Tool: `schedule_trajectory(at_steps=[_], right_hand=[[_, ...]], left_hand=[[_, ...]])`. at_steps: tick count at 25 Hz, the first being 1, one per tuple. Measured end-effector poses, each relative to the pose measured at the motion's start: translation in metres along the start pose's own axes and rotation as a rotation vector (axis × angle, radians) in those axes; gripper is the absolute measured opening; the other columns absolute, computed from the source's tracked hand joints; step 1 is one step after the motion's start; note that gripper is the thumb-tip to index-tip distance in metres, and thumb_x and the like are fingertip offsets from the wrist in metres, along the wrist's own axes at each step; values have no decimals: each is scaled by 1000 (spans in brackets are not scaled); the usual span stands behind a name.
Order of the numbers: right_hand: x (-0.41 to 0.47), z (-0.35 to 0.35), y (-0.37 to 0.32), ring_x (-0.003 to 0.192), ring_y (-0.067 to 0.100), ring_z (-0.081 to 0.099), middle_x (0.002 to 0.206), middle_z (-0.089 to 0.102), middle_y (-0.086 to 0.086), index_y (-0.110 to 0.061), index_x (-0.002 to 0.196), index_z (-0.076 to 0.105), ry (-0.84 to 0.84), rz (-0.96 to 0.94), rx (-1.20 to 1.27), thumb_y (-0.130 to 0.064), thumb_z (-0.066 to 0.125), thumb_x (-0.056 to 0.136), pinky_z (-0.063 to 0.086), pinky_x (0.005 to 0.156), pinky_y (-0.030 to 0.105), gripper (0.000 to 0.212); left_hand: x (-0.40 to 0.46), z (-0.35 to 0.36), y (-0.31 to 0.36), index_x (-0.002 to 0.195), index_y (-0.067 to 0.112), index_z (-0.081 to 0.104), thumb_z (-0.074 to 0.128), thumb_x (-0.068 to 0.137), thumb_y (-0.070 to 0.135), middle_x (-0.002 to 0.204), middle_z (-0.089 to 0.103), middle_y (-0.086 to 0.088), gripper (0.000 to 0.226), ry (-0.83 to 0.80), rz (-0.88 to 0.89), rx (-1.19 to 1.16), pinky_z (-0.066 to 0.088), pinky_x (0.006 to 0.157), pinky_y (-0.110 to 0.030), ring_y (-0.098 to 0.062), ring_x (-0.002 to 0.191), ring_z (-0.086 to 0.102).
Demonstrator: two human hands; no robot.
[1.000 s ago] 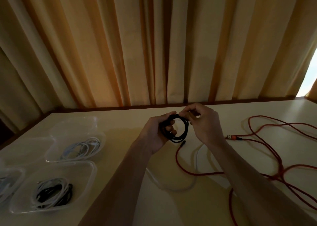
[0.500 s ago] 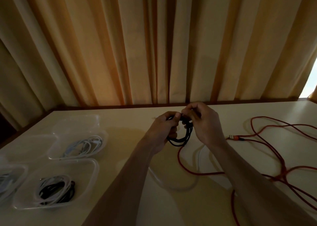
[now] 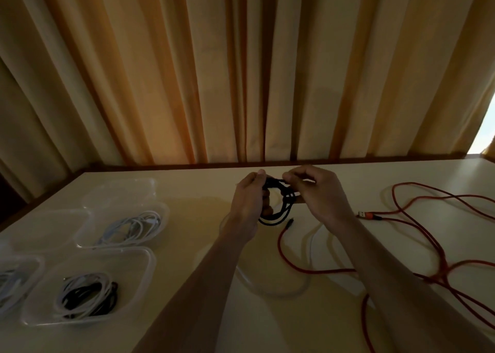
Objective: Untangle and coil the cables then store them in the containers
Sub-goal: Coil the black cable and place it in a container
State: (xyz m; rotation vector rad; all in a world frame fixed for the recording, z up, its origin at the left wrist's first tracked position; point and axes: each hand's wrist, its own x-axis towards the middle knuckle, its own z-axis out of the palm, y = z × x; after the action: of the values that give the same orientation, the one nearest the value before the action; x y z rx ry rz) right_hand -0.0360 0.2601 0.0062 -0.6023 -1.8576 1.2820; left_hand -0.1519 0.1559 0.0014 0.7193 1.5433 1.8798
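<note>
Both hands [image 3: 247, 200] [image 3: 318, 194] grip black cable [image 3: 276, 216].

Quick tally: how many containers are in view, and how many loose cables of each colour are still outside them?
Containers: 3, two near, one far
Black cable: 1, a coil gripped by the left hand and right hand
Red cable: 1, sprawled uncoiled
White cable: 1
Total: 3 containers, 3 loose cables
</note>
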Motion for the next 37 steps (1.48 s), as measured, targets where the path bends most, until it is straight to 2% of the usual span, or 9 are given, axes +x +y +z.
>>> schedule_trajectory(at_steps=[5, 10, 14, 17, 21, 27, 30, 35, 37], right_hand=[[-4, 3, 0, 89, 16, 76, 94, 79, 1, -17, 106, 78, -168, 52, -33, -19, 58, 106, 65, 77, 32, 20], [-7, 1, -3, 90, 14, 76, 94, 80, -2, -24, 117, 76, -253, 102, -37, -30, 60, 105, 63, 77, 30, 21], [-4, 2, 0, 83, 14, 75, 94, 79, -5, -27, 119, 78, -178, 35, -126, -18, 74, 94, 64, 77, 31, 26], [1, 0, 6, 76, 15, 76, 89, 79, -3, -21, 117, 79, -51, 68, -79, -16, 74, 94, 65, 81, 39, 24], [1, -1, 9, 74, 14, 77, 87, 80, -2, -20, 116, 80, 31, 83, -35, -16, 75, 93, 64, 85, 43, 23], [-10, 10, -6, 80, 18, 78, 92, 80, 1, -19, 117, 78, -95, 48, 14, -16, 71, 97, 64, 84, 39, 21], [-23, 25, -27, 79, 19, 78, 94, 79, 6, -14, 119, 75, -190, 38, 83, -12, 67, 99, 62, 72, 23, 21], [-41, 77, -62, 74, 20, 78, 86, 80, 1, -18, 117, 78, -432, -6, -67, -15, 73, 95, 63, 85, 40, 23], [-54, 103, -77, 74, 20, 78, 85, 80, 1, -18, 117, 79, -474, -22, -50, -12, 75, 94, 63, 86, 42, 24]], left_hand=[[1, -4, 3, 94, 8, 55, 53, 107, 25, 57, 32, 6, 22, 25, -95, -112, 22, 42, -23, -9, 46, 28], [5, -4, -6, 105, 1, 61, 47, 109, 37, 65, 43, 1, 39, 86, 14, 62, 39, 46, -24, -9, 50, 39], [7, -4, -8, 116, 3, 62, 48, 109, 40, 75, 57, -2, 40, 75, 12, 17, 52, 62, -31, -13, 61, 57], [5, -3, -7, 126, 17, 60, 57, 105, 34, 101, 71, 1, 27, 89, 59, 198, 57, 82, -33, -14, 91, 68], [-2, -4, -6, 137, 30, 62, 62, 102, 22, 119, 68, 7, 36, 176, 252, 553, 48, 80, -10, -4, 102, 62], [-37, -23, 16, 136, 27, 65, 72, 96, 21, 111, 66, 7, 41, 299, 395, 682, 45, 73, -3, -4, 93, 64], [-67, -48, 40, 123, 27, 68, 78, 92, 21, 97, 70, 10, 34, 339, 367, 584, 48, 62, -8, 2, 80, 65], [-119, -122, 58, 114, 23, 72, 79, 90, 18, 91, 74, 7, 26, 383, 308, 592, 64, 73, -38, -10, 81, 73], [-142, -152, 61, 114, 26, 71, 78, 91, 19, 92, 75, 8, 25, 427, 296, 601, 64, 73, -38, -11, 80, 73]])
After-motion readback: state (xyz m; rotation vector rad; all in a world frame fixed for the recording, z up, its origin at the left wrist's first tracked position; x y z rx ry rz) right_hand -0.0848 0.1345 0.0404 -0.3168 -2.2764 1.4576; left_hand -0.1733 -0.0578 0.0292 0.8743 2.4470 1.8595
